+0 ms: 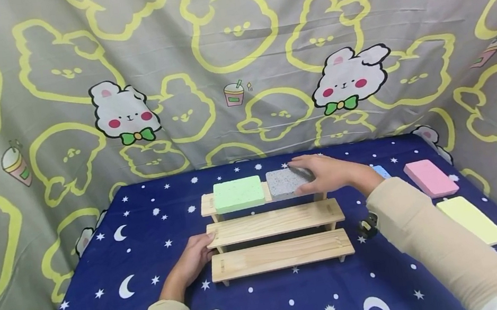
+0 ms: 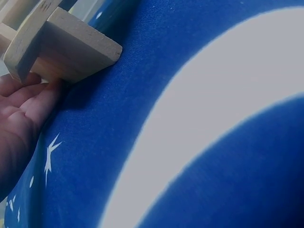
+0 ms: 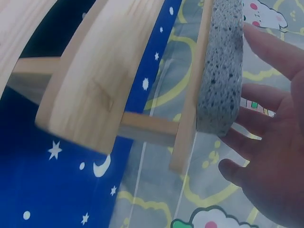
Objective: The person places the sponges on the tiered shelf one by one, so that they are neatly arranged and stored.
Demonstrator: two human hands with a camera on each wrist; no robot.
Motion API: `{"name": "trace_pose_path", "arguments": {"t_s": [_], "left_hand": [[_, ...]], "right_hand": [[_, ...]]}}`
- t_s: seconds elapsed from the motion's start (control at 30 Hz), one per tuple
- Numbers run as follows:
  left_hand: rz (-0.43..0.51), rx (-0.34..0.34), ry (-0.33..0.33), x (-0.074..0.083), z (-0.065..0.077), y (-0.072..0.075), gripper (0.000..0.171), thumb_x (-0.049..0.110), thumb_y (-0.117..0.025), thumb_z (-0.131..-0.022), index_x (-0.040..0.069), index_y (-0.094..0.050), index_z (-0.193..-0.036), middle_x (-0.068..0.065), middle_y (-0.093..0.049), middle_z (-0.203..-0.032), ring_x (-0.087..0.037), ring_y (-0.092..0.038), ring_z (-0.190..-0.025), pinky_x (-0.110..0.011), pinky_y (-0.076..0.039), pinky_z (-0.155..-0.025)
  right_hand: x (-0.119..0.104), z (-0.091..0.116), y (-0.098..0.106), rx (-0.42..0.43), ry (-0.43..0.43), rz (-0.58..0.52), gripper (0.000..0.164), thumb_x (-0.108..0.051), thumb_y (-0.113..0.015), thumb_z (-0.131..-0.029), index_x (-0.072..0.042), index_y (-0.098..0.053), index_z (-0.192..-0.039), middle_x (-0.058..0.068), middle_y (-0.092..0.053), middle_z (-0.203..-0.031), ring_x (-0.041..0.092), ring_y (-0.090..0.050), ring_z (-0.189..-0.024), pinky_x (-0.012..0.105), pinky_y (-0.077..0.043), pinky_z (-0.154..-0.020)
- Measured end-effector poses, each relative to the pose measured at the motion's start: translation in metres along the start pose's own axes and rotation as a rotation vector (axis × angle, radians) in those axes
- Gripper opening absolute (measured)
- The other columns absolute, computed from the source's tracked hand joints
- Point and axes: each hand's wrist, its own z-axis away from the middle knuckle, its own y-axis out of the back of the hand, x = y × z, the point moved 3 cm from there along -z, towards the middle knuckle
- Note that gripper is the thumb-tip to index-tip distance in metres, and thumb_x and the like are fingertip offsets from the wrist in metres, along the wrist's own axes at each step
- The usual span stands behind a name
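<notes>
A three-step wooden display rack (image 1: 274, 222) stands on the table. My left hand (image 1: 194, 257) holds the left end of its middle step, thumb on top; in the left wrist view its fingers lie against the wooden support (image 2: 71, 52). On the top step a light green sponge (image 1: 238, 193) lies at the left. Beside it, a narrow gap away, lies a speckled grey sponge (image 1: 283, 183). My right hand (image 1: 328, 171) grips the grey sponge near its right end, fingers toward the back and thumb toward the front. The right wrist view shows the grey sponge (image 3: 221, 71) flat on the top step.
Right of the rack lie a pink sponge (image 1: 431, 178) and a yellow sponge (image 1: 472, 220). A blue piece (image 1: 381, 171) is mostly hidden behind the right arm. A dark blue cloth (image 1: 154, 297) with moons and stars covers the table, and a patterned grey curtain (image 1: 275, 140) hangs behind.
</notes>
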Motion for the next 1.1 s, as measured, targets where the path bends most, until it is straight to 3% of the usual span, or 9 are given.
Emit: {"name": "trace_pose_path", "arguments": {"t_s": [0.13, 0.27, 0.5, 0.87, 1.1], "left_hand": [[0.006, 0.002, 0.001, -0.001, 0.000, 0.001, 0.051, 0.019, -0.034, -0.101, -0.024, -0.035, -0.128, -0.009, -0.061, -0.111, -0.007, -0.060, -0.101, -0.026, -0.049, -0.088], [-0.012, -0.003, -0.001, -0.001, 0.000, 0.001, 0.052, 0.021, -0.034, -0.102, -0.023, -0.035, -0.129, -0.014, -0.060, -0.115, -0.007, -0.059, -0.102, -0.027, -0.049, -0.089], [-0.024, 0.008, 0.007, 0.000, 0.001, 0.001, 0.051, 0.022, -0.034, -0.102, -0.022, -0.036, -0.129, -0.012, -0.060, -0.113, -0.008, -0.059, -0.102, -0.027, -0.049, -0.088], [-0.003, -0.013, -0.008, -0.001, 0.000, 0.003, 0.051, 0.021, -0.034, -0.102, -0.023, -0.036, -0.128, -0.011, -0.061, -0.113, -0.007, -0.060, -0.101, -0.027, -0.049, -0.089], [-0.024, -0.013, 0.000, -0.002, -0.001, 0.003, 0.053, 0.023, -0.035, -0.102, -0.021, -0.035, -0.131, -0.013, -0.059, -0.118, -0.007, -0.059, -0.104, -0.027, -0.049, -0.090]], "right_hand": [[0.008, 0.005, 0.003, 0.018, -0.019, -0.033, 0.077, -0.040, -0.065, -0.086, -0.003, -0.033, -0.145, 0.021, -0.028, -0.150, 0.040, -0.029, -0.137, 0.055, -0.028, -0.108], [0.016, 0.012, 0.006, 0.036, -0.050, -0.060, 0.076, -0.041, -0.062, -0.088, -0.003, -0.031, -0.146, 0.023, -0.027, -0.150, 0.039, -0.040, -0.130, 0.055, -0.031, -0.106], [0.029, 0.025, 0.012, 0.086, -0.110, -0.075, 0.073, -0.043, -0.056, -0.092, 0.000, -0.031, -0.145, 0.026, -0.026, -0.149, 0.044, -0.025, -0.136, 0.060, -0.025, -0.107], [0.054, 0.044, 0.019, 0.172, -0.219, -0.110, 0.075, -0.047, -0.049, -0.094, 0.003, -0.026, -0.146, 0.028, -0.027, -0.148, 0.046, -0.024, -0.135, 0.061, -0.024, -0.106], [0.080, 0.060, 0.016, 0.185, -0.367, -0.159, 0.087, -0.058, -0.046, -0.091, 0.003, -0.021, -0.147, 0.030, -0.023, -0.148, 0.050, -0.023, -0.134, 0.064, -0.025, -0.103]]}}
